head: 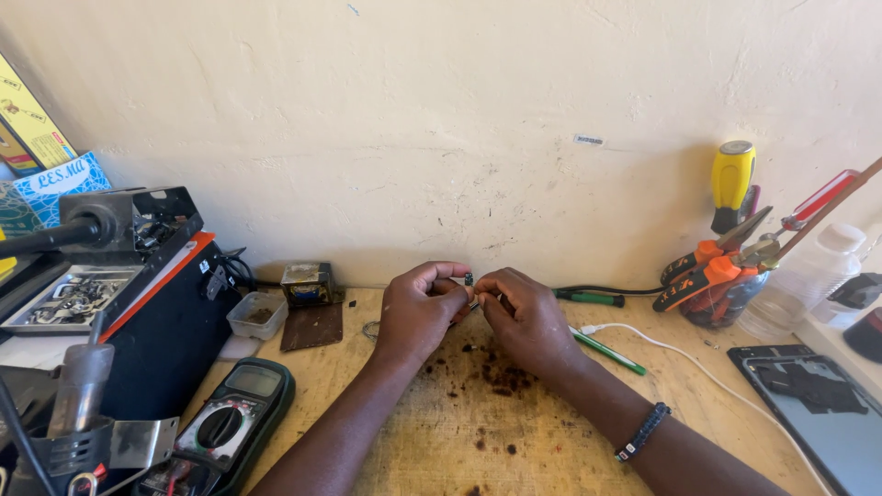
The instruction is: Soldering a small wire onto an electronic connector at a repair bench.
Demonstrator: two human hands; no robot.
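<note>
Two hands meet at the frame's centre, near the wall: the left hand [418, 308] and right hand [524, 317] both pinch their fingertips shut on a small dark component [469, 278] held between them, just above the wooden bench [551, 432]. Bare scorched wood lies below the wrists. A multimeter [234, 422] sits lower left, a green pen [606, 352] just right, pliers in a jar [717, 280] farther right

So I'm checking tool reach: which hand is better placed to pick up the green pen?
Right hand, probably. The green pen lies just beside it; the left hand would have to cross over. Both pinch a small part.
</note>
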